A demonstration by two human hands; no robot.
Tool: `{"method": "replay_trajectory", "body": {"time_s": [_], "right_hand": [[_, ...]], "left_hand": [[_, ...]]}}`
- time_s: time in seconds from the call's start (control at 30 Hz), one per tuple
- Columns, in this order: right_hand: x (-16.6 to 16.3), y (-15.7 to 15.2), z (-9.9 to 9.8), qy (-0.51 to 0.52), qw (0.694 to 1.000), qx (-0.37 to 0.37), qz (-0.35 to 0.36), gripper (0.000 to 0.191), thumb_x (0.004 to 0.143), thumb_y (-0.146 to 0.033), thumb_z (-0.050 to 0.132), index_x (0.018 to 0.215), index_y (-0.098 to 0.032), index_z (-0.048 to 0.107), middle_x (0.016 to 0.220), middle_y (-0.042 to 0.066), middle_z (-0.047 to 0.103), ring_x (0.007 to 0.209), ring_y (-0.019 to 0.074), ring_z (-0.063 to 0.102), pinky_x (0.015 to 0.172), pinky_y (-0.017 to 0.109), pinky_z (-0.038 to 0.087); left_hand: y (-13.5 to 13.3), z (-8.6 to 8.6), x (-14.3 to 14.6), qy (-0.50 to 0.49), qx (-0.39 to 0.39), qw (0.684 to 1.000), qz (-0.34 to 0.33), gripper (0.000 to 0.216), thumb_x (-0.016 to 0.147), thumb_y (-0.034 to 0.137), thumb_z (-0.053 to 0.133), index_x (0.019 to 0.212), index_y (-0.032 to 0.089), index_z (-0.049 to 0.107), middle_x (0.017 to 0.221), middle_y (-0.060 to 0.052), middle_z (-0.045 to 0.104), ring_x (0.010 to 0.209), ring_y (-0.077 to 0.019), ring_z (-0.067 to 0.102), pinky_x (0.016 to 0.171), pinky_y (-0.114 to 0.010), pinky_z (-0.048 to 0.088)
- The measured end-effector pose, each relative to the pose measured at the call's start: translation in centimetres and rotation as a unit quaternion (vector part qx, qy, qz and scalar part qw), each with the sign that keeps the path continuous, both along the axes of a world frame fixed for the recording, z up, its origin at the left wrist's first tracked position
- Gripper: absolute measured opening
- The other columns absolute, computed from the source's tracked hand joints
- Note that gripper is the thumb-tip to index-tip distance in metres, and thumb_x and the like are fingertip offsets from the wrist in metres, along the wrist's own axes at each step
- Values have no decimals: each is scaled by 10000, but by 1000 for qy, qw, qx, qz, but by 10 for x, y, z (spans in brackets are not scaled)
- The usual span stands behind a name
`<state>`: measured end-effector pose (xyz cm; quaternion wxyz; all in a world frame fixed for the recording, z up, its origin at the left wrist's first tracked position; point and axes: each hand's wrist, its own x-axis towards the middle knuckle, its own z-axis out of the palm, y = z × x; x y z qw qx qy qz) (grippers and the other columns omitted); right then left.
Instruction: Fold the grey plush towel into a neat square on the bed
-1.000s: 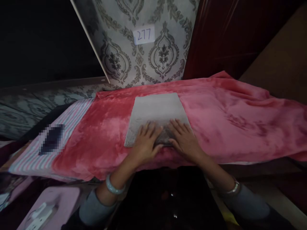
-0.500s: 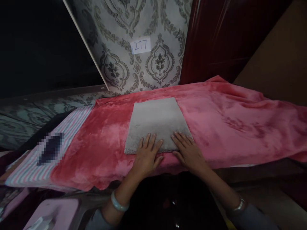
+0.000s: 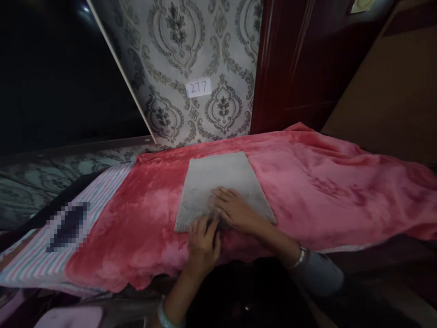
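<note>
A grey, short-piled square cloth or mat [image 3: 218,173] lies flat on a pink-red plush blanket [image 3: 136,218]. My right hand [image 3: 237,212] reaches across to its front middle, palm down with the fingers stretched out and the fingertips blurred. At the front edge of the grey piece rests my left hand [image 3: 203,243]; its fingers are loosely bent, with the thumb apart, and nothing shows in its grasp. The two hands are close together, the right fingertips just beyond the left ones.
A striped cloth [image 3: 102,191] with a pixelated dark patch lies left of the blanket. Behind stand a large dark screen [image 3: 68,73], patterned wallpaper bearing a paper label [image 3: 198,87], and a dark red door [image 3: 300,59]. A pink stool-like surface [image 3: 70,316] sits low at the left.
My right hand has swept left from the right front corner towards the middle of the grey piece. My left hand has drawn back slightly and bent its fingers. The view has tilted up.
</note>
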<state>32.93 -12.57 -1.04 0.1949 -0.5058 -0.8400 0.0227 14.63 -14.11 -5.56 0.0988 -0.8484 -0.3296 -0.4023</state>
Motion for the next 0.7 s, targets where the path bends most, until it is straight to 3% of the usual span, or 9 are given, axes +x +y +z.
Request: {"method": "replay_trajectory", "body": {"time_s": [0.1, 0.2, 0.4, 0.53, 0.6, 0.7], "right_hand": [[-9, 14, -10, -36, 998, -34, 24, 472, 1021, -338, 401, 1485, -264, 440, 1580, 47, 333, 1469, 272, 244, 1169, 544, 249], [1, 17, -25, -44, 999, -30, -4, 502, 1015, -387, 421, 1503, -271, 409, 1590, 46, 306, 1470, 276, 241, 1169, 552, 247], [74, 17, -46, -49, 983, -23, -174, 528, 1023, -438, 344, 1510, -238, 396, 1561, 118, 348, 1446, 289, 302, 1118, 592, 316], [105, 11, -45, -27, 954, 30, -297, 513, 1011, -405, 357, 1440, -157, 490, 1502, 181, 430, 1421, 356, 335, 1065, 677, 334], [96, 7, -37, 11, 962, 74, -261, 502, 1013, -377, 355, 1442, -155, 490, 1494, 179, 444, 1428, 338, 329, 1084, 644, 346], [57, 4, -22, 56, 990, 65, -111, 474, 1014, -331, 364, 1445, -190, 499, 1516, 132, 428, 1437, 285, 325, 1126, 549, 361]], "left_hand": [[-2, -5, 1, 5, -17, 1000, -9, 281, 884, 114, 513, 1131, 160, 639, 1024, -105, 650, 930, -238, 566, 795, -385, 459], [-2, -10, 1, -1, -13, 1000, -3, 265, 881, 108, 527, 1109, 168, 648, 977, -93, 660, 883, -229, 572, 769, -376, 448], [1, -17, -1, 1, -1, 1000, 7, 269, 869, 115, 560, 1113, 182, 651, 984, -85, 672, 901, -231, 585, 783, -382, 432], [1, -18, 1, -12, 6, 1000, 11, 238, 880, 129, 545, 1080, 181, 663, 962, -85, 676, 874, -231, 578, 750, -378, 419], [0, -18, 3, -13, 12, 1000, 15, 232, 878, 129, 549, 1074, 179, 663, 952, -82, 675, 868, -230, 570, 741, -376, 415], [-1, -15, 3, -14, 12, 1000, 5, 240, 876, 118, 548, 1084, 172, 656, 965, -82, 672, 885, -228, 568, 752, -372, 423]]}}
